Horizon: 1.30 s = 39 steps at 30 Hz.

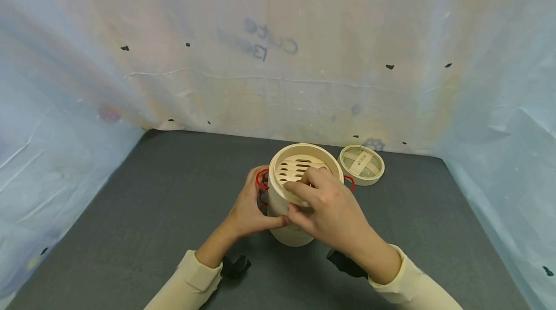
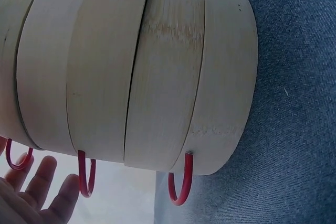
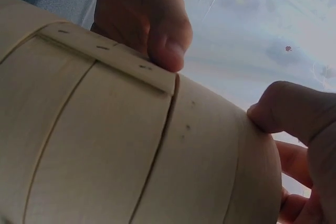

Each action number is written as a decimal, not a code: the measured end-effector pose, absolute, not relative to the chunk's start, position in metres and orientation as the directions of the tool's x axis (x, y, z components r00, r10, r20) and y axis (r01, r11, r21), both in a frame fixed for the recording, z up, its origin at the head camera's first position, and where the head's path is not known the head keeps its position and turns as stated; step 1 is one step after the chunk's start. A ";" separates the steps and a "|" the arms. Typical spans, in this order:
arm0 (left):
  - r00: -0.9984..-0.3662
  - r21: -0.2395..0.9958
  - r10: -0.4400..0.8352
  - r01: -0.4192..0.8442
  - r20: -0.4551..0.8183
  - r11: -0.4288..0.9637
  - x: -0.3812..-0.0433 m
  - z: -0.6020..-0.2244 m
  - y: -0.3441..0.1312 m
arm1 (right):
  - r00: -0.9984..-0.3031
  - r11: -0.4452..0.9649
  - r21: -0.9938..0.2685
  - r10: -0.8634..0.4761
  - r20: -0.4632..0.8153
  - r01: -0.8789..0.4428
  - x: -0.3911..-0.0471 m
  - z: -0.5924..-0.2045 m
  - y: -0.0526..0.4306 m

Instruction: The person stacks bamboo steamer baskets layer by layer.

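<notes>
A stack of round bamboo steamer baskets (image 1: pixel 280 213) with red loop handles (image 1: pixel 260 178) stands upright on the dark table. The topmost basket is open, and its slatted floor shows inside the rim. Along the stack's left side my left hand (image 1: pixel 249 206) holds it, thumb on the front wall and fingers behind, near the handles. At the near rim of the top basket, my right hand (image 1: pixel 332 204) pinches the wall, with its thumb outside and fingers inside. In the right wrist view, the left thumb (image 3: pixel 170 45) presses beside a seam between baskets. The left fingertips (image 2: pixel 65 192) appear beyond the red loops.
A round woven bamboo lid (image 1: pixel 361 165) lies on the table (image 1: pixel 173 213), behind and right of the stack. Pale plastic sheeting (image 1: pixel 269 97) hangs at the back and both sides. Dark straps (image 1: pixel 236 267) are on both wrists.
</notes>
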<state>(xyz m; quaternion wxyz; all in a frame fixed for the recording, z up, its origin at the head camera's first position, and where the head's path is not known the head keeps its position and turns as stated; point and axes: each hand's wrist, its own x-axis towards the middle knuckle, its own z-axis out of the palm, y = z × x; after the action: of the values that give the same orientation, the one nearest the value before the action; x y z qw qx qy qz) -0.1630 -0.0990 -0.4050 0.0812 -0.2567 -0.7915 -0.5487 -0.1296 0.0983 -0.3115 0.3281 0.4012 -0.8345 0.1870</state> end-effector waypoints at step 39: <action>-0.791 0.731 0.264 0.612 0.552 0.301 -0.172 -0.408 -0.107 | -0.503 0.575 -0.142 -0.538 0.676 -0.806 -0.129 -0.293 0.132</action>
<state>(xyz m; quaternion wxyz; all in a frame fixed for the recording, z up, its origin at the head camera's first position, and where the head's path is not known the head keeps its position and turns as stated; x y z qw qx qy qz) -0.1721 -0.1069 -0.4078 0.1665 -0.2775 -0.7893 -0.5218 -0.1287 0.1322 -0.2928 0.2953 0.4014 -0.8369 0.2265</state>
